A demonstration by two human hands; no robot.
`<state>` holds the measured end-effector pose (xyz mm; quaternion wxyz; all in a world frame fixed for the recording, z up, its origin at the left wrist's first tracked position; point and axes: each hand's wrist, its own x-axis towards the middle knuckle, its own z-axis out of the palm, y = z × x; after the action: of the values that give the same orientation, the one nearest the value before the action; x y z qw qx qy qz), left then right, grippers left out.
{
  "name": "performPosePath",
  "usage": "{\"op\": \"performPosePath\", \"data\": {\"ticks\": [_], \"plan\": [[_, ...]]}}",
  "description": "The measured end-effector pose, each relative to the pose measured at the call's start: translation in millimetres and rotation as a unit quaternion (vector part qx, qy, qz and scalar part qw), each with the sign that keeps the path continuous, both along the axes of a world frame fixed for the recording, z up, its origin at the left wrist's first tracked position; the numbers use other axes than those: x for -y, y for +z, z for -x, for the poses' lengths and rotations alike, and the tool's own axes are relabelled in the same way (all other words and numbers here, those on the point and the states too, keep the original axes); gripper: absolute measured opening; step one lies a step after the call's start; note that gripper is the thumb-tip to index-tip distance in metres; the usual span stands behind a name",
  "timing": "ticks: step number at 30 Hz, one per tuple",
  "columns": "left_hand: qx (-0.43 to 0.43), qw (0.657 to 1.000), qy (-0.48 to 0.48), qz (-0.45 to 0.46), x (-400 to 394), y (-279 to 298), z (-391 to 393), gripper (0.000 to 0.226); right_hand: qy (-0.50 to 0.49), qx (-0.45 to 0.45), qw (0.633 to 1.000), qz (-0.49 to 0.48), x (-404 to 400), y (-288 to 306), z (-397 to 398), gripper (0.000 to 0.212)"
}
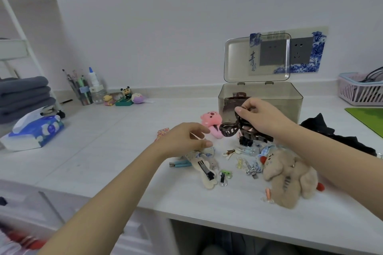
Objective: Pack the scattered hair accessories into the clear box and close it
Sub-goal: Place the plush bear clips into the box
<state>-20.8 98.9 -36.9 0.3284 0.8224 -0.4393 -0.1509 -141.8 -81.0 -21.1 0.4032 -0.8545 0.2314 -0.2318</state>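
The clear box (290, 99) stands on the white desk with its lid (238, 60) upright and a dark claw clip inside. My right hand (263, 118) grips a large brown claw clip (230, 129) in front of the box, above the pile. My left hand (184, 138) hovers over the left side of the pile, fingers loosely curled, holding nothing I can see. Below lie several small clips (246, 163), a cream plush clip with a black slide (205, 170), a pink plush clip (211, 120) and a beige plush elephant clip (290, 176).
A tissue pack (35, 130) and folded grey towels (24, 97) lie at the left. A pen cup (83, 91) and small figurines (124, 97) stand by the wall. Black fabric (331, 132), a green mat (369, 118) and a pink basket (360, 89) occupy the right.
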Motion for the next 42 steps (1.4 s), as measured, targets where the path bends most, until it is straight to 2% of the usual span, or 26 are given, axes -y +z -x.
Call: {"op": "performPosePath", "data": {"ticks": [2, 5, 13, 17, 20, 24, 30, 34, 38, 42], "plan": [[0.025, 1.000, -0.011, -0.002, -0.1, -5.4, 4.2, 0.034, -0.008, -0.004, 1.000, 0.010, -0.5, -1.1, 6.7, 0.026], [0.031, 0.998, -0.041, 0.045, 5.9, -10.9, 18.7, 0.027, -0.032, 0.012, 0.999, 0.042, 1.3, -2.0, 20.8, 0.024], [-0.014, 0.988, -0.151, 0.031, 49.7, -20.1, 70.8, 0.040, -0.113, 0.089, 0.989, 0.023, 15.9, -16.1, 74.2, 0.018], [0.062, 0.976, -0.206, 0.033, 73.2, -30.2, 86.3, 0.047, -0.145, 0.103, 0.984, -0.004, 21.4, -32.8, 94.7, 0.018], [0.107, 0.976, -0.191, 0.017, 87.2, -38.0, 88.3, 0.035, -0.171, 0.106, 0.979, -0.038, 30.6, -34.4, 106.2, 0.023], [0.041, 0.976, -0.210, 0.042, 99.3, -29.8, 89.0, 0.033, -0.183, 0.112, 0.972, -0.094, 52.1, -17.4, 120.2, 0.031], [-0.061, 0.982, -0.165, 0.071, 113.7, 7.7, 71.2, 0.046, -0.131, 0.118, 0.968, -0.179, 78.1, 13.1, 123.8, 0.033], [-0.142, 0.970, -0.153, 0.122, 127.0, 23.8, 57.0, 0.031, -0.110, 0.109, 0.972, -0.178, 90.1, 23.5, 114.8, 0.033], [-0.138, 0.958, -0.137, 0.210, 150.0, 32.2, 37.1, 0.049, -0.087, 0.106, 0.975, -0.173, 100.9, 31.1, 100.6, 0.032], [-0.140, 0.953, -0.075, 0.259, 171.3, 36.0, 9.5, 0.064, -0.066, 0.117, 0.979, -0.154, 107.8, 36.6, 80.5, 0.025]]}}
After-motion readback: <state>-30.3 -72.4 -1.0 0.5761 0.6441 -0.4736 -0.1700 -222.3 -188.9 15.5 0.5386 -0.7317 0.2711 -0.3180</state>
